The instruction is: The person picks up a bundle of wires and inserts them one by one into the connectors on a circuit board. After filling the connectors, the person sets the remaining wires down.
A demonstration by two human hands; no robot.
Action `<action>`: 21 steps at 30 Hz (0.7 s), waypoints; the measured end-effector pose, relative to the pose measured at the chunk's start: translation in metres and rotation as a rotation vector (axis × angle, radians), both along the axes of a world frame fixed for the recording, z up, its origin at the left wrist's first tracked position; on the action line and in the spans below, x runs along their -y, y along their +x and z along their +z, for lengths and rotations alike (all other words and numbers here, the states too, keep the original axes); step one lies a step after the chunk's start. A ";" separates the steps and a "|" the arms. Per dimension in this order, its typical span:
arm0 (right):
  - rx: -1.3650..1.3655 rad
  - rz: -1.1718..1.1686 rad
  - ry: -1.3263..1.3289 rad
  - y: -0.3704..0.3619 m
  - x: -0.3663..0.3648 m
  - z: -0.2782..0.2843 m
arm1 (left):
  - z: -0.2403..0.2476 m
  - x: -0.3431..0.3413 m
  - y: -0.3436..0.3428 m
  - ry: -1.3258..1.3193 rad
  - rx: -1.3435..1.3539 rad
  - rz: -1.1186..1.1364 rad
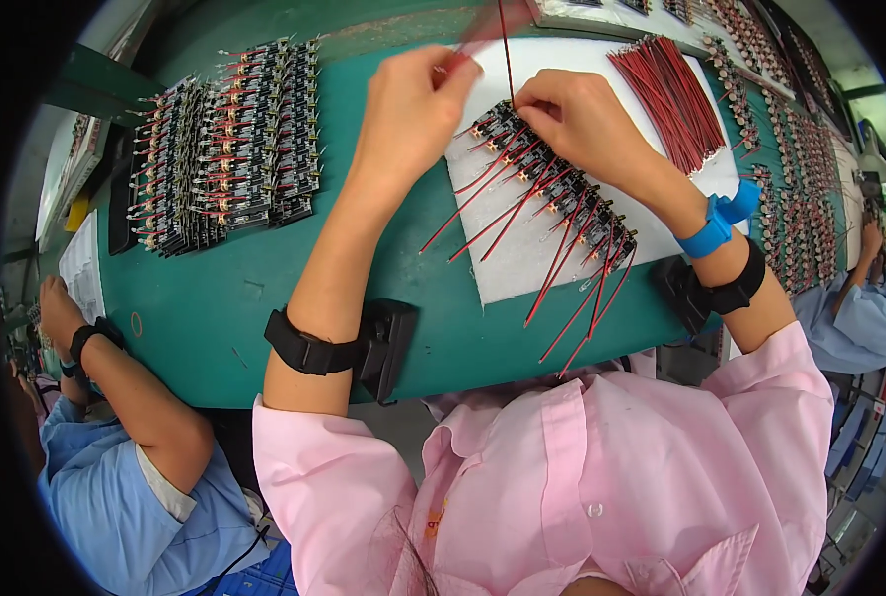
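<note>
On the white foam sheet (515, 283) lies a slanting row of small black circuit boards (550, 179) with red and black wires trailing toward me. My right hand (587, 119) is closed in a pinch at the far end of this row. A thin dark red wire (509, 50) stands upright from its fingertips, leaving the picture at the top. My left hand (413, 104) is raised to the left of the row, thumb and fingers pressed together on red wires (478, 32) that are smeared by motion. A bundle of cut red and black wires (669, 104) lies right of my right hand.
Several stacked rows of wired circuit boards (229, 149) stand at the left of the green table mat (364, 248). More wired parts (796, 169) fill the right side. A co-worker's arm (135, 372) is at the left edge; another person (855, 308) sits at the far right.
</note>
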State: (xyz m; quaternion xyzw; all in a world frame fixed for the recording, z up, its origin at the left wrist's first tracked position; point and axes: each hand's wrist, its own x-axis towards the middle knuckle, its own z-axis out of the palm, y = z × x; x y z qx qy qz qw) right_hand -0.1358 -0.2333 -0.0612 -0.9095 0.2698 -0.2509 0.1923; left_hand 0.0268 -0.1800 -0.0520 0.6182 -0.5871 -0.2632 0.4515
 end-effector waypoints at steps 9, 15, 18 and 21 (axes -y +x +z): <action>-0.181 0.077 -0.337 -0.002 -0.008 0.009 | 0.021 -0.006 0.009 -0.456 -0.593 0.240; -0.057 0.104 -0.101 -0.014 0.007 0.021 | 0.020 -0.005 0.006 -0.443 -0.566 0.223; 0.069 -0.066 0.133 -0.033 0.022 0.046 | 0.018 -0.005 0.007 -0.433 -0.551 0.235; -0.130 -0.169 0.137 -0.059 0.022 0.068 | 0.018 -0.005 0.009 -0.428 -0.556 0.231</action>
